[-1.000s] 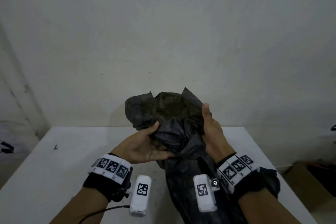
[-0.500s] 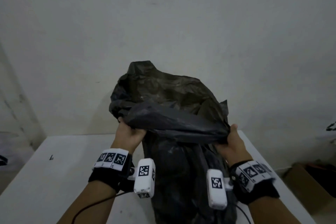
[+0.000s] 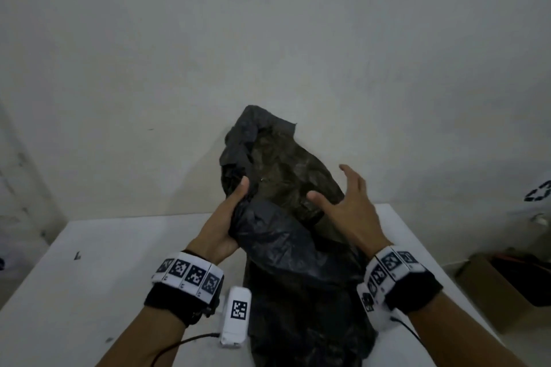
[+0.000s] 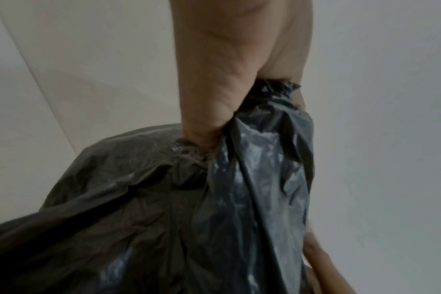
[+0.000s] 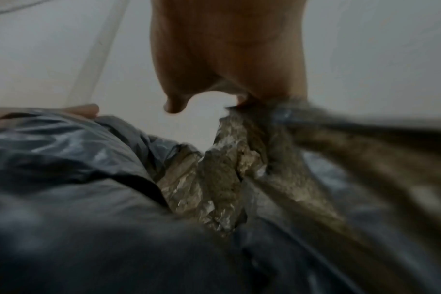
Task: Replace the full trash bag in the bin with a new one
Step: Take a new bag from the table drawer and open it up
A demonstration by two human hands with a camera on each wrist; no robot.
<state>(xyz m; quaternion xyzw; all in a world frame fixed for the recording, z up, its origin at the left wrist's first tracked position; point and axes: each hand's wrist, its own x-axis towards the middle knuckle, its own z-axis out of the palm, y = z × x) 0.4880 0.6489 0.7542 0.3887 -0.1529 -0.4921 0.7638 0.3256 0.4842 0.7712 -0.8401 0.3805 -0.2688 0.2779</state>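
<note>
A bunched fold of the black trash bag [image 3: 286, 244] is gripped in the curled fingers [image 4: 204, 111] of the left hand [image 3: 222, 226], the thumb laid upward along the plastic. The right hand [image 3: 343, 211] is held with fingers spread and relaxed over the bag's right side; in the blurred right wrist view an edge of film seems to be touched by the fingertips, though a grip cannot be told. The bag is raised upright above the white surface [image 3: 98, 271], its lower part trailing toward the body. Thin, crinkled, glossy plastic is seen, dusty brown inside the mouth. Marker-printed bands are worn on both wrists. A pale wall [image 3: 268, 39] stands behind.
</note>
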